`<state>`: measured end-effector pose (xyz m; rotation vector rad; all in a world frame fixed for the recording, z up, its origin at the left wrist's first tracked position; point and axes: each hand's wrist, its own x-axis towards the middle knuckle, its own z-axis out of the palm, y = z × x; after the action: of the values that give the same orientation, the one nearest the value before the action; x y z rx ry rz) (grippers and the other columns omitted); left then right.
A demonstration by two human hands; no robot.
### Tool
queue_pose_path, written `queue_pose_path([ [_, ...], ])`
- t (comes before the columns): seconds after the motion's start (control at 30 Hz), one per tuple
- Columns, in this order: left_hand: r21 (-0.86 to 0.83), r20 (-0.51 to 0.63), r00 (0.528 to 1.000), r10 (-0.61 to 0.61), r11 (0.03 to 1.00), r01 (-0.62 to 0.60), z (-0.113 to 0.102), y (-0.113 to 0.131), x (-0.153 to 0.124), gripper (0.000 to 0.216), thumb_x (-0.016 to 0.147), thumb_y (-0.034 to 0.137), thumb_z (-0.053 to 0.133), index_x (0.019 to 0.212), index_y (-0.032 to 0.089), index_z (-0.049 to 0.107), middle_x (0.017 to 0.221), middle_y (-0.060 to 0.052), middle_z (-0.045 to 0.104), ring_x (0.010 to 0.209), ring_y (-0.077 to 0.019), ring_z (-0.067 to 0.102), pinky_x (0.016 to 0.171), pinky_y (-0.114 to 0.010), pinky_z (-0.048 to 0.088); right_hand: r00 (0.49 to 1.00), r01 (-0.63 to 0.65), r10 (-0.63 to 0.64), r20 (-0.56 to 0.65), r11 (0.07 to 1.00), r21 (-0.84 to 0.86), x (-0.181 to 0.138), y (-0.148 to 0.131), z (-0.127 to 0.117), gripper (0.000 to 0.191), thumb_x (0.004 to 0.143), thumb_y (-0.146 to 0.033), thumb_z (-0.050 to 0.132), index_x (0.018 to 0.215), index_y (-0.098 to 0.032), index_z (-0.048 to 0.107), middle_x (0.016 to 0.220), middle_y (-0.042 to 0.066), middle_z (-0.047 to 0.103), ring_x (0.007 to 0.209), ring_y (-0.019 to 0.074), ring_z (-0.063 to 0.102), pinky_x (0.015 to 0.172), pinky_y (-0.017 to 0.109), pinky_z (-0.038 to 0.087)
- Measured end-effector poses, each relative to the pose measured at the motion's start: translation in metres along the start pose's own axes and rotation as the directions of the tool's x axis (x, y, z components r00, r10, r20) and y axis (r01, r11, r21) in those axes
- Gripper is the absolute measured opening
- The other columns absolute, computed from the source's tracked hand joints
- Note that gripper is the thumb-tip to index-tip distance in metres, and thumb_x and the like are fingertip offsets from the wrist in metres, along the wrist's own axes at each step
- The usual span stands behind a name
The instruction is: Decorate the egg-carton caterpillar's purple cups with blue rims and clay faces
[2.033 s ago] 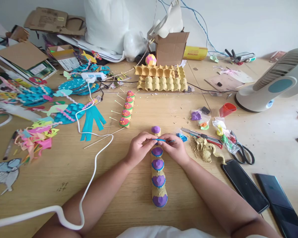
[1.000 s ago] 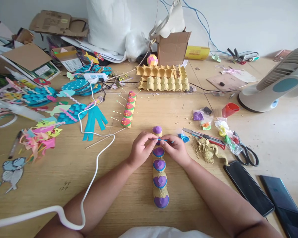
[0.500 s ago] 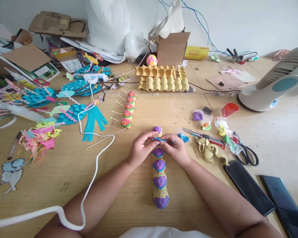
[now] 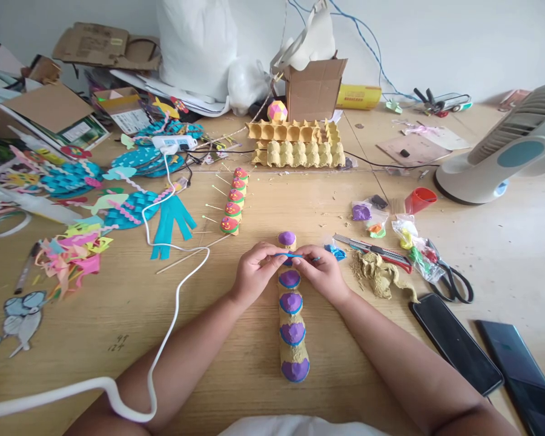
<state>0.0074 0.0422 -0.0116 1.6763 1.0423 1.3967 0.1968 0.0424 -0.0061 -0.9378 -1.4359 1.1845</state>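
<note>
Both hands are meeting over the far part of a strip of egg carton [image 4: 291,302] that lies lengthwise on the wooden table [image 4: 218,375], pointing away from the person. The left hand [image 4: 258,270] is curled, thumb and forefinger pinched together on one end of a thin blue strand [image 4: 291,255], which looks like modelling clay. The right hand [image 4: 320,272] is curled the same way, pinching the strand farther along, so that it spans the small gap between the two. It sits right at the second cup from the far end, though from here I can't tell whether it touches. Purple caps the carton's cups, and blue edging shows on the four nearest. Just beyond the right hand sits a packet of blue clay [image 4: 335,252], with a utility knife [image 4: 372,246] and torn carton scraps [image 4: 381,277] near it, then black-handled scissors [image 4: 455,283]. Off to the left, farther back, stands a red-and-green caterpillar [image 4: 233,208] with pins sticking out sideways. A white cord [image 4: 176,297] crosses over the left forearm.
</note>
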Motion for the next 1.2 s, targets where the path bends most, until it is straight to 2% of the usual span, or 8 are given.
queue_pose_path([
  [0.17, 0.048, 0.013, 1.000, -0.015, 0.999, 0.015, -0.001, 0.003, 0.000, 0.014, 0.096, 0.034, 0.072, 0.095, 0.022, 0.079, 0.092, -0.003, 0.076, 0.086, -0.0158, 0.068, 0.079, -0.028, 0.051, 1.000, 0.008, -0.006, 0.023, 0.997, -0.073, 0.000, -0.004, -0.002, 0.038, 0.093, -0.055, 0.070, 0.082, -0.019, 0.073, 0.078, 0.006, 0.076, 0.069, 0.0160, 0.067, 0.065, 0.028, 0.054],
  [0.3, 0.088, 0.020, 0.999, -0.045, 0.995, 0.043, -0.002, 0.007, 0.000, 0.027, 0.099, 0.040, 0.066, 0.083, 0.020, 0.074, 0.082, -0.003, 0.071, 0.078, -0.0157, 0.064, 0.075, -0.029, 0.049, 0.999, 0.043, -0.039, 0.036, 0.990, -0.135, 0.000, -0.007, -0.003, 0.047, 0.098, -0.058, 0.061, 0.073, -0.019, 0.070, 0.073, 0.006, 0.073, 0.068, 0.0156, 0.065, 0.066, 0.028, 0.051],
  [0.53, 0.077, 0.043, 0.999, -0.023, 0.997, 0.020, -0.002, 0.009, 0.001, 0.041, 0.104, 0.043, 0.057, 0.074, 0.020, 0.072, 0.075, -0.003, 0.070, 0.076, -0.0164, 0.064, 0.078, -0.030, 0.049, 0.999, 0.028, -0.019, 0.051, 0.986, -0.167, 0.000, -0.007, -0.004, 0.052, 0.100, -0.061, 0.056, 0.072, -0.019, 0.070, 0.072, 0.006, 0.072, 0.068, 0.0161, 0.064, 0.067, 0.029, 0.051],
  [0.77, 0.082, -0.002, 0.993, -0.114, 0.990, 0.114, 0.000, 0.004, -0.001, 0.023, 0.099, 0.040, 0.064, 0.095, 0.020, 0.076, 0.093, -0.005, 0.075, 0.086, -0.0178, 0.067, 0.080, -0.029, 0.051, 0.999, -0.035, 0.034, -0.008, 0.995, -0.099, 0.000, -0.005, -0.001, 0.037, 0.092, -0.057, 0.070, 0.093, -0.020, 0.073, 0.084, 0.005, 0.076, 0.069, 0.0155, 0.063, 0.063, 0.027, 0.051],
  [0.87, 0.054, 0.004, 0.991, -0.132, 0.990, 0.132, 0.001, 0.002, -0.002, 0.021, 0.098, 0.039, 0.066, 0.102, 0.021, 0.076, 0.096, -0.006, 0.075, 0.086, -0.0175, 0.067, 0.080, -0.028, 0.052, 0.999, -0.047, 0.046, -0.013, 0.996, -0.081, 0.000, -0.004, -0.001, 0.035, 0.091, -0.055, 0.072, 0.094, -0.020, 0.072, 0.082, 0.004, 0.074, 0.065, 0.0142, 0.060, 0.060, 0.027, 0.050],
  [1.0, 0.062, 0.037, 0.993, -0.116, 0.992, 0.113, 0.002, 0.006, -0.002, 0.022, 0.099, 0.040, 0.064, 0.098, 0.020, 0.073, 0.093, -0.005, 0.074, 0.082, -0.0169, 0.065, 0.076, -0.028, 0.051, 0.999, -0.031, 0.032, 0.012, 0.997, -0.077, 0.000, -0.005, -0.001, 0.034, 0.093, -0.055, 0.069, 0.092, -0.021, 0.070, 0.081, 0.004, 0.073, 0.068, 0.0151, 0.062, 0.062, 0.027, 0.051],
  [1.1, 0.103, 0.063, 0.995, -0.079, 0.992, 0.072, 0.001, 0.010, -0.002, 0.028, 0.102, 0.042, 0.058, 0.089, 0.020, 0.068, 0.082, -0.003, 0.068, 0.075, -0.0154, 0.061, 0.071, -0.027, 0.048, 0.999, -0.013, 0.017, 0.038, 0.993, -0.114, 0.000, -0.007, -0.001, 0.039, 0.096, -0.057, 0.064, 0.084, -0.020, 0.069, 0.079, 0.005, 0.073, 0.071, 0.0160, 0.064, 0.066, 0.028, 0.053],
  [1.2, 0.125, 0.088, 0.995, -0.055, 0.991, 0.043, 0.000, 0.011, -0.002, 0.033, 0.104, 0.043, 0.054, 0.081, 0.020, 0.064, 0.079, -0.002, 0.065, 0.076, -0.0161, 0.060, 0.074, -0.029, 0.048, 0.999, 0.003, 0.005, 0.054, 0.989, -0.145, 0.000, -0.009, -0.003, 0.046, 0.098, -0.060, 0.060, 0.076, -0.020, 0.067, 0.074, 0.004, 0.071, 0.067, 0.0152, 0.062, 0.065, 0.028, 0.051],
])
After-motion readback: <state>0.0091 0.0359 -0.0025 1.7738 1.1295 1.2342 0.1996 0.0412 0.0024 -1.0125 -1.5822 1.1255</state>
